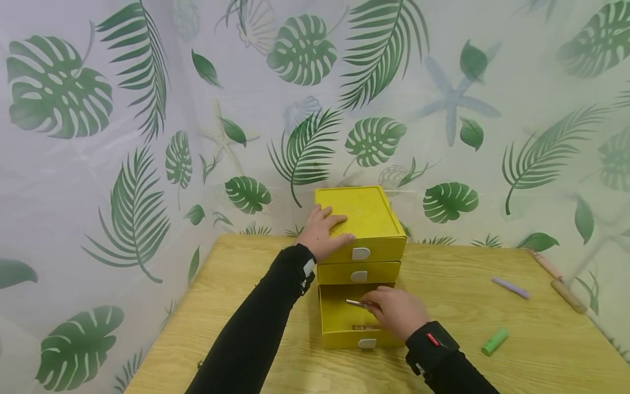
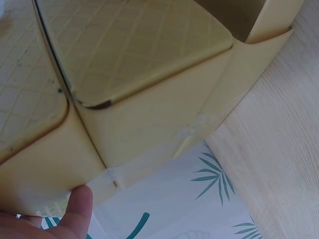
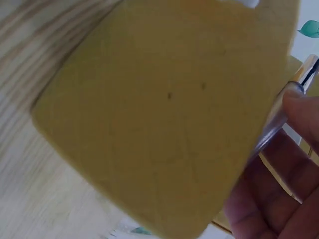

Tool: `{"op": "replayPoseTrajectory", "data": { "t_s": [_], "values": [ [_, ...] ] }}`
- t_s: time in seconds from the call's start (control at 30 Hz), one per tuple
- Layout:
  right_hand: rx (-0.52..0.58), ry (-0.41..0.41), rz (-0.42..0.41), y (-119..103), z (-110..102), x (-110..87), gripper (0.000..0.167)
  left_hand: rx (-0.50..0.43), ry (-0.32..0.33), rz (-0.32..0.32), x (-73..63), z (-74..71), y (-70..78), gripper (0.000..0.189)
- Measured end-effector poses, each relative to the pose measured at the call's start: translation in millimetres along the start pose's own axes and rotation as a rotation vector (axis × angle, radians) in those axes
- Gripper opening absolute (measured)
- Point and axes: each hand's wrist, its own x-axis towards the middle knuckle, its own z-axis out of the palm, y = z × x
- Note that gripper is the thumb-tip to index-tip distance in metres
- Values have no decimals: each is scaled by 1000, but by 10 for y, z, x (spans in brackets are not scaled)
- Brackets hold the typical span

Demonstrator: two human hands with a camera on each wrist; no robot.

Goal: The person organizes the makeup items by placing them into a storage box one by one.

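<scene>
A yellow unit of three stacked drawers (image 1: 361, 210) stands on the wooden table, its bottom drawer (image 1: 339, 339) pulled out. My left hand (image 1: 322, 232) rests on the unit's upper left edge, its fingers spread over the top. In the left wrist view a fingertip touches the drawer unit's side (image 2: 149, 134). My right hand (image 1: 401, 312) is over the open drawer and pinches a slim, shiny silver tube (image 1: 355, 303). The right wrist view has the tube (image 3: 273, 127) between thumb and fingers, partly hidden behind the drawer front (image 3: 164, 124). Another slim brownish item (image 1: 365, 328) lies inside the drawer.
On the table's right side lie a purple stick (image 1: 510, 287) and a short green cylinder (image 1: 494, 342). Pinkish and brown sticks (image 1: 568, 295) lie along the right edge. A leaf-patterned sheet (image 1: 305, 137) hangs behind the table and at its sides.
</scene>
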Motion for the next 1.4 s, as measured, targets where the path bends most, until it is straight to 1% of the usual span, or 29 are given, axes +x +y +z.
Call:
{"op": "replayPoseTrajectory", "data": {
  "t_s": [0.13, 0.23, 0.3, 0.4, 0.57, 0.7, 0.77, 0.9, 1.13, 1.4],
  "values": [
    [-21, 2, -36, -1, 71, 12, 6, 1, -3, -3, -1, -1, -2, 62],
    [-39, -25, -36, 32, 158, 28, 7, -1, -7, -1, -2, 0, -4, 61],
    [-38, -62, -22, 60, 211, 44, 9, 2, -10, 0, -4, -2, -4, 62],
    [4, -134, 4, 89, 238, 66, 9, 5, -12, 1, -3, -10, -4, 62],
    [95, -253, 18, 88, 170, 114, 6, -3, -3, 6, 3, -25, 10, 61],
    [107, -325, 41, 69, 139, 141, 9, -8, -6, 4, 2, -19, 11, 61],
    [110, -349, 52, 64, 140, 146, 10, -8, -6, 3, 3, -8, 5, 61],
    [120, -367, 57, 58, 140, 156, 11, -1, -6, -4, 8, 11, -8, 61],
    [102, -347, 44, 49, 144, 174, 13, -5, -5, -8, 4, 20, -9, 61],
    [93, -360, 49, 66, 165, 179, 12, 4, -11, 0, 4, 3, -6, 61]
  ]
}}
